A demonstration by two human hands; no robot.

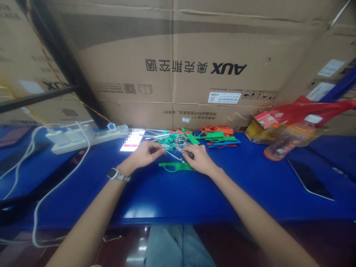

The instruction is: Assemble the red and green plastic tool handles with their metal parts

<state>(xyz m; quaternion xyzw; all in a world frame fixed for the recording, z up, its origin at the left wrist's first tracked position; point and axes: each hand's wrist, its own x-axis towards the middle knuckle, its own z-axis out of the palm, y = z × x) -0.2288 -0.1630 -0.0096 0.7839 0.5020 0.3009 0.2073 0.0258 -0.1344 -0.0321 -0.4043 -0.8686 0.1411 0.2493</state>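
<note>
Cardboard carton (194, 55), printed AUX with the print upside down, standing along the back edge and filling the upper field. Blue table top (167, 193), spanning the full width and bearing all the items below. Red plastic bag (300, 109), crumpled, at the back right against the carton. White power strip (80, 139), at the back left, with chargers plugged in and a white cable (36, 207) trailing off the near left edge. Bottle (289, 142), orange-tinted with a white cap, lying on its side just in front of the bag. Dark phone (310, 180), screen unlit, flat on the table at the near right, well apart from the hands. Lit phone (132, 141), flat just beyond the left hand, display blurred. Loose pile of plastic strips (219, 137), green, orange and blue, at the back centre right, with more mixed strips just behind the hands. Left hand (146, 154), palm down, fingertips pinched together on the end of a thin wire (174, 155); a wristwatch (112, 173) is on its wrist. Right hand (198, 159), palm down, fingertips closed on a small dark piece (187, 152) at the other end of the wire. Green plastic strip (175, 167), flat on the table, between and just below both hands, its right end tucked under the right hand.
</note>
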